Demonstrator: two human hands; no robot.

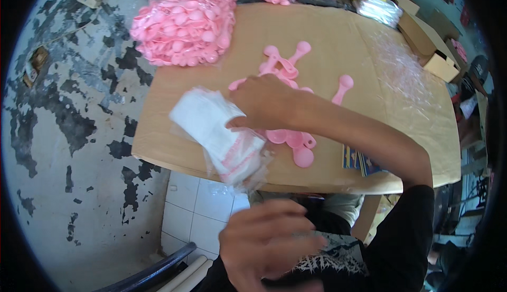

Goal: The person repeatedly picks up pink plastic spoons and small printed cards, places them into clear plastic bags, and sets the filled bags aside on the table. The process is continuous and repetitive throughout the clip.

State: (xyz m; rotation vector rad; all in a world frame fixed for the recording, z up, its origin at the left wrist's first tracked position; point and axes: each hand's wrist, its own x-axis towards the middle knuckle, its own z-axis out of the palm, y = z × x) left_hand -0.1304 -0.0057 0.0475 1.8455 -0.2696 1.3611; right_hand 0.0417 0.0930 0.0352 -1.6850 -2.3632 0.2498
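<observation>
Nearest is the left hand [272, 239], blurry and loose, with nothing showing in it. Brown paper covers the table [253, 30]. At its far left corner sits a big clear bag of pink spoons [185, 25]. White plastic bags [203, 112] lie by the near left edge and seem to poke over, so a bump could drop them. Loose pink plastic spoons [303, 157] lie mid-table, some under the right hand [264, 102]; I can't tell if it grips any.

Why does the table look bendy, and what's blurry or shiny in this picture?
Head view: the fisheye lens bends the table's edges; head view: the left hand is smeared, probably by moving; head view: glare spots the big pink spoon bag.
</observation>
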